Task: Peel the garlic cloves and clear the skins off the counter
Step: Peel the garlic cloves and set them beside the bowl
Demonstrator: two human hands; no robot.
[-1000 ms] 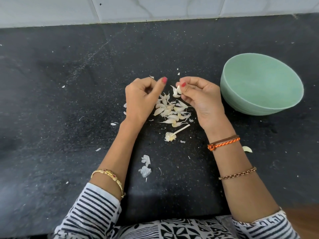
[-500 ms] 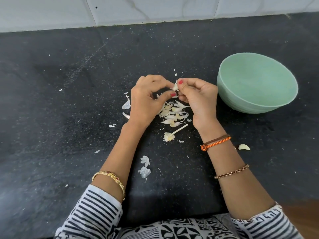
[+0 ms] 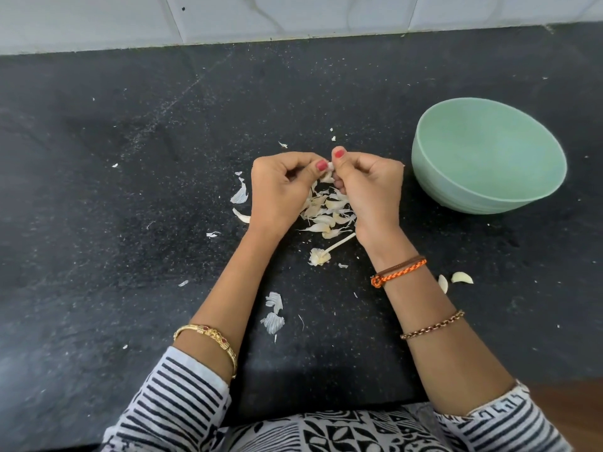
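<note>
My left hand (image 3: 280, 187) and my right hand (image 3: 372, 187) meet thumb to thumb over the middle of the black counter (image 3: 130, 223). Between the thumbs they pinch one small garlic clove (image 3: 329, 166), mostly hidden by the fingers. Below the hands lies a pile of unpeeled cloves and loose skins (image 3: 328, 214). A bare garlic stem with its root end (image 3: 321, 255) lies just below the pile. Two peeled cloves (image 3: 461, 277) rest to the right of my right forearm.
A pale green bowl (image 3: 489, 197) stands to the right of my hands, empty inside. Loose skins lie left of my left hand (image 3: 239, 195) and between my forearms (image 3: 273, 313). A tiled wall (image 3: 293, 14) borders the counter at the back.
My hands have come together: a second ago they were apart, with the clove in the right one; now both thumbs pinch it. Skins left of my left hand have come into view.
</note>
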